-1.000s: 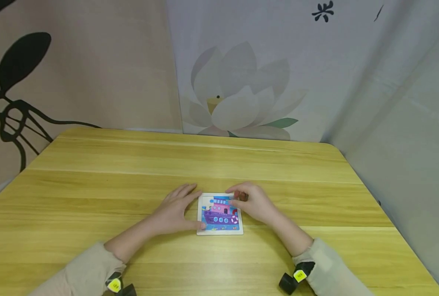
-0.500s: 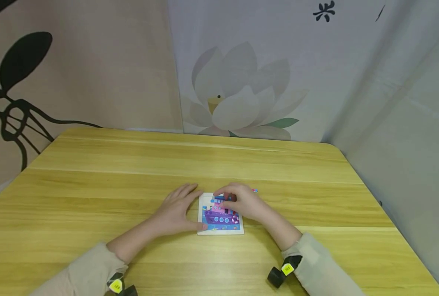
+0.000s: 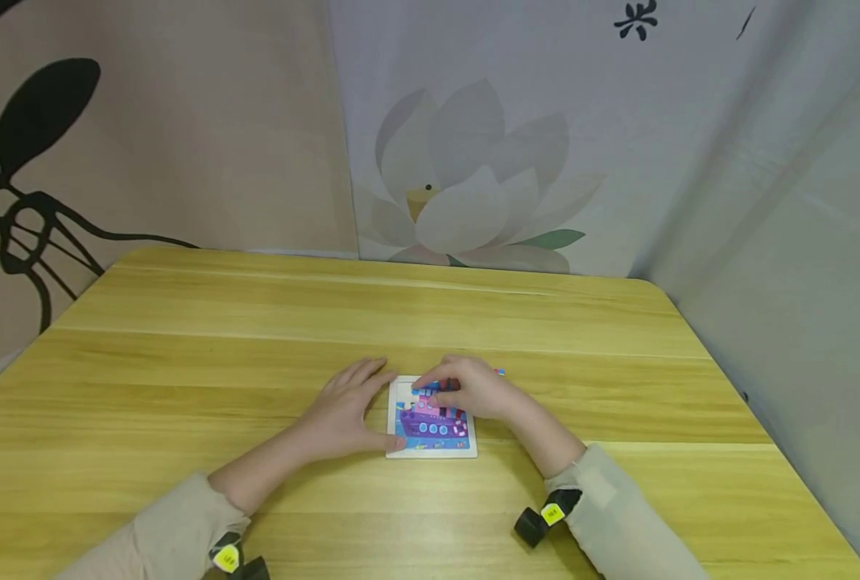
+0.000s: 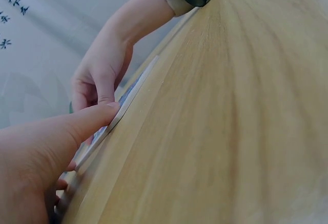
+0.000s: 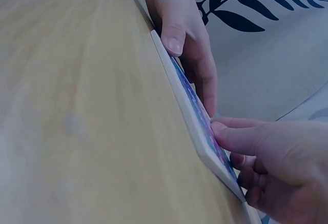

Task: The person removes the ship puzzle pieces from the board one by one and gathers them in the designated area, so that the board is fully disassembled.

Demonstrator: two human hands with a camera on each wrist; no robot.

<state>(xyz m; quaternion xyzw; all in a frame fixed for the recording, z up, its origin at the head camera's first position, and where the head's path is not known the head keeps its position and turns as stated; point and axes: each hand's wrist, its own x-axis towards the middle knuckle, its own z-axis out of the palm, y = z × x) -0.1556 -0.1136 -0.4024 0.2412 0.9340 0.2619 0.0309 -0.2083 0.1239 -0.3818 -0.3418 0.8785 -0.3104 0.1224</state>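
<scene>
A small jigsaw puzzle (image 3: pixel 430 427) in a white tray shows a purple and pink ship on blue. It lies flat on the table, with a pale patch at its upper left. My left hand (image 3: pixel 343 411) spans the tray's left side with spread fingers. Its thumb rests on the lower left corner, and the index fingertip touches near the upper left one. Over the puzzle's upper part, my right hand (image 3: pixel 477 391) has thumb and index finger at a blue puzzle piece (image 3: pixel 424 391), which they seem to pinch. The other right fingers are curled, and the hand covers the upper right corner.
A small colourful piece (image 3: pixel 499 372) lies on the wooden table (image 3: pixel 256 314) just behind the right hand. Fabric with a lotus print (image 3: pixel 473 185) hangs behind the table's far edge. Both wrists carry black cameras.
The right hand has moved left over the puzzle, from the upper right corner toward the upper middle. The small piece behind it has come into view. The left hand stays in place.
</scene>
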